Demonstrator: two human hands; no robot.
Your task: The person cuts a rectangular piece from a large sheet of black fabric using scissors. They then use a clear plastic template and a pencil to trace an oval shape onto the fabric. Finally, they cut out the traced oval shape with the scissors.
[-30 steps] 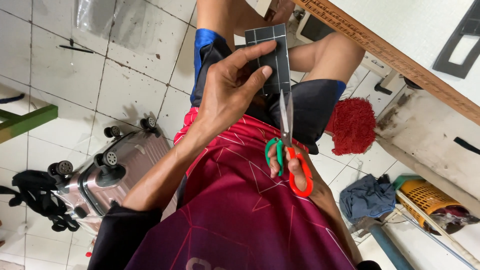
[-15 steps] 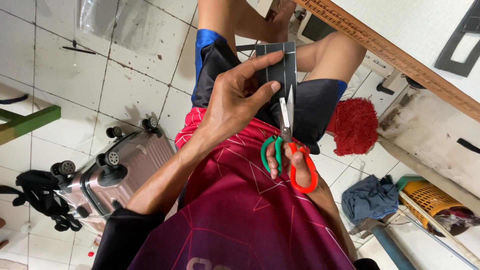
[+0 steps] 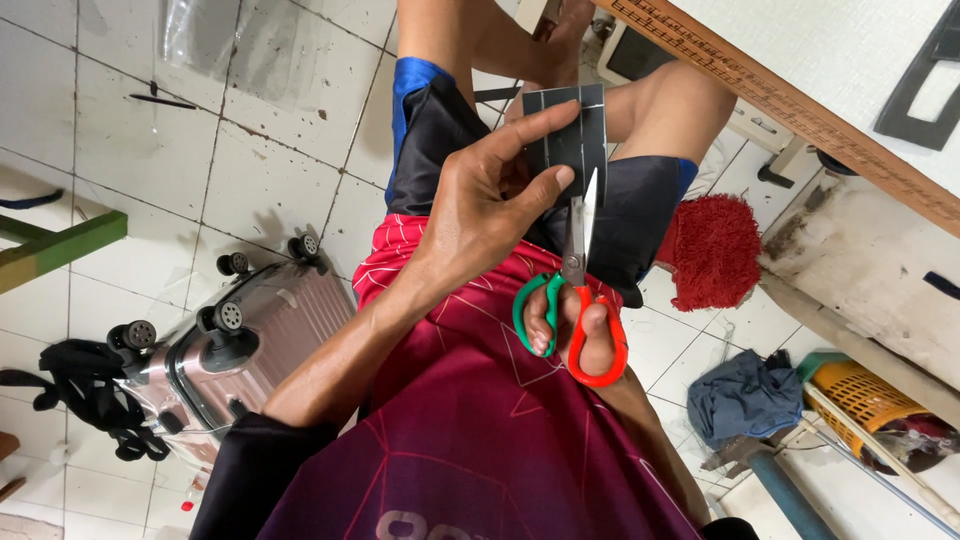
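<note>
I see a dark red shirt (image 3: pixel 470 430) with thin pale lines, black shorts (image 3: pixel 440 150) with blue edges, and bare arms.

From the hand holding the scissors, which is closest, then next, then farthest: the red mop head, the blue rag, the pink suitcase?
From the right hand:
1. Red mop head, just beside it toward the wall.
2. Blue rag, on the floor, same side, slightly farther.
3. Pink suitcase, across the lap on the other side.
</note>
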